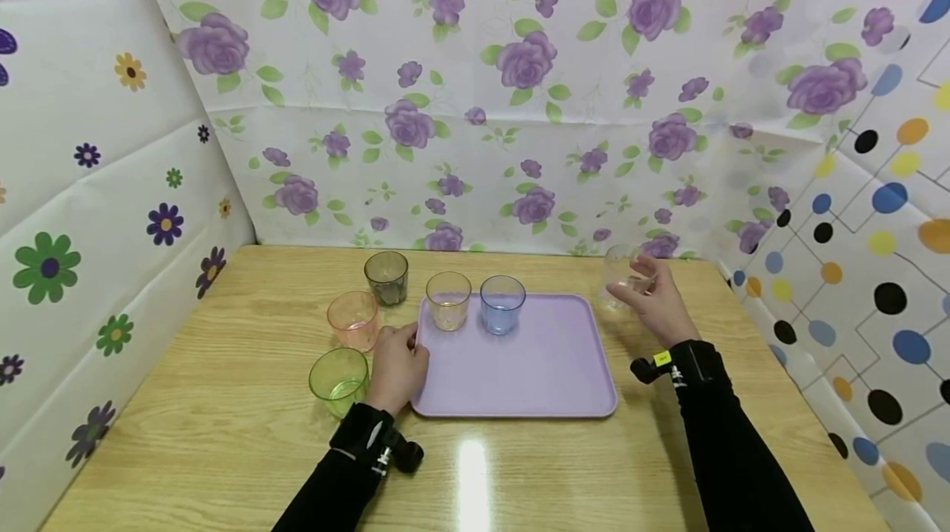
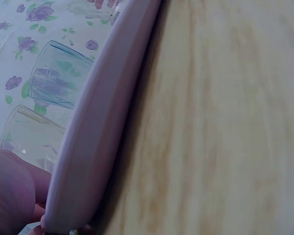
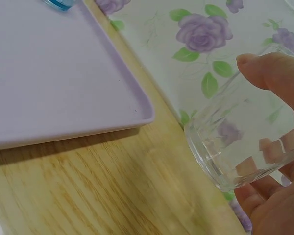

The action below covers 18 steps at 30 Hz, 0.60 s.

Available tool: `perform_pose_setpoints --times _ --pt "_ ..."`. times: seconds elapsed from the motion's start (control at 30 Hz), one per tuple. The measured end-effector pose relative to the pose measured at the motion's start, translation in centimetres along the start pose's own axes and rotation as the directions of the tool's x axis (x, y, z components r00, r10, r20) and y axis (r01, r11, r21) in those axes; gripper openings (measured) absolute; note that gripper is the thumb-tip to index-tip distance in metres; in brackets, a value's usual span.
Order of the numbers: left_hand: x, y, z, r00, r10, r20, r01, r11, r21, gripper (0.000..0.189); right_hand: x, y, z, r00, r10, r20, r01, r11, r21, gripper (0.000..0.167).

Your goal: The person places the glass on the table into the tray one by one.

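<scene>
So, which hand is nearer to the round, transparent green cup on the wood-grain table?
Left. The left hand is just right of the green cup, gripping the rectangular purple tray; the right hand is beyond the tray's opposite side, holding a colourless transparent cup.

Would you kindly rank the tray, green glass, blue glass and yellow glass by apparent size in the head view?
1. Tray
2. Green glass, perhaps enlarged by nearness
3. Blue glass and yellow glass: too alike to rank

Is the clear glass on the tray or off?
Off: the right hand holds the clear glass to the right of the tray.
</scene>
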<state>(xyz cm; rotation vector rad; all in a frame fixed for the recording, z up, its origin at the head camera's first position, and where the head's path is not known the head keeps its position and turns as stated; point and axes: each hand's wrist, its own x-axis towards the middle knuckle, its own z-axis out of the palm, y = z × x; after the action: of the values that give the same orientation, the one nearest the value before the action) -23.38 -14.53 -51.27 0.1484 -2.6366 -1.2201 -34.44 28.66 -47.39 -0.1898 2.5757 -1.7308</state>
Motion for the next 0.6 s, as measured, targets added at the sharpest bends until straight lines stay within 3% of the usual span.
perform_pose_setpoints --times 0.6 --pt "-0.11 0.14 -0.08 1.0 0.005 -0.001 -0.005 1.0 -0.001 0.048 -0.99 -0.51 -0.49 1.0 -0.017 0.002 0.017 1.0 -0.02 0.109"
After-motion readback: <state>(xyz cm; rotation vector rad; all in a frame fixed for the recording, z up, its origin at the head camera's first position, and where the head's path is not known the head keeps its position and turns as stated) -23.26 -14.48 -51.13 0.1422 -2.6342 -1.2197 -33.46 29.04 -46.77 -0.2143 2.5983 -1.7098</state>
